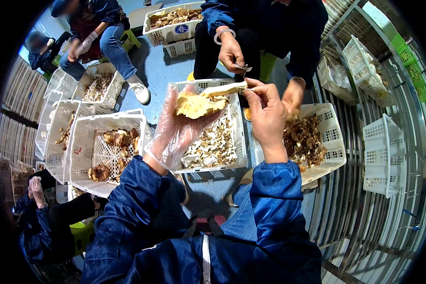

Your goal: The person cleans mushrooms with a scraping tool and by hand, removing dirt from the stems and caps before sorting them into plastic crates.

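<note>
The pale yellow mushroom (204, 102) is in the upper middle of the frame, its cap cradled by the gloved left hand (179, 125); the right hand (267, 106) pinches closed at the stem's tip, its exact grip unclear. Likely light, soft and tearable, it suits holding by the firmer stem, above sliced pieces (212, 147) in a white crate (240, 137).

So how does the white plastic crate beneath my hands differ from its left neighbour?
The white plastic middle crate holds small pale pieces; the white plastic left crate holds bigger brown mushrooms. The middle crate looks well covered; the left crate shows bare mesh bottom. Both are open-topped.
</note>
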### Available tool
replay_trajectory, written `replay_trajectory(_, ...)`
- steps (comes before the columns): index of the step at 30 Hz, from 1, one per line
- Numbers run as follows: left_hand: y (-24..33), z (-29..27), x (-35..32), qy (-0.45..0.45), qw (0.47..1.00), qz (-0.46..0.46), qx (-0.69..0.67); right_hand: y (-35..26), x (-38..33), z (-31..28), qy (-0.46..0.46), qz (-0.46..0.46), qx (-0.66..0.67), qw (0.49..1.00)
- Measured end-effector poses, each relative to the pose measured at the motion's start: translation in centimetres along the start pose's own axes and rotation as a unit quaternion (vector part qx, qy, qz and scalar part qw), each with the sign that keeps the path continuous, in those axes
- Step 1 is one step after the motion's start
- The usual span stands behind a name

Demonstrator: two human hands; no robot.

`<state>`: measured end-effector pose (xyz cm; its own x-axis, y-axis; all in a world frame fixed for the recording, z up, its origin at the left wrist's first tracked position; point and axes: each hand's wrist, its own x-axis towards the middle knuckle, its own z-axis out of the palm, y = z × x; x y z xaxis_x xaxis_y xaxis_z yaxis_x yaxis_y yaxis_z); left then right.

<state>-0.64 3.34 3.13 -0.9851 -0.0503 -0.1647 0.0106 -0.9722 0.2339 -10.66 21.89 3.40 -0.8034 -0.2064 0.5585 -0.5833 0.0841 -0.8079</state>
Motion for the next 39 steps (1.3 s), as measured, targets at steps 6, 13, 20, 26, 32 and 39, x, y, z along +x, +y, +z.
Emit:
replay_trajectory(6,0.2,0.4,-0.5,-0.014,0.980,0.095,0.176,-1.5,0.4,-0.2,0.020,-0.061,-0.043,0.997)
replay_trajectory(13,0.2,1.1,-0.2,-0.069,0.933,0.174,0.307,-2.4,1.1,1.0,0.044,-0.046,-0.017,0.998)
replay_trajectory(20,0.2,0.4,0.9,-0.078,0.925,0.200,0.312,-2.8,0.9,2.4,0.064,-0.068,-0.036,0.995)
replay_trajectory(26,2.5,-3.3,2.9,-0.065,0.728,0.325,0.601,-3.6,0.9,2.8,0.054,-0.014,0.029,0.998)
replay_trajectory(32,1.9,-0.7,1.4,-0.072,0.845,0.089,0.522,-3.2,0.9,2.5,0.024,-0.046,-0.052,0.997)
replay_trajectory(39,1.4,-0.3,0.2,-0.017,0.911,-0.086,0.404,-2.7,0.4,1.8,-0.037,-0.033,-0.064,0.997)
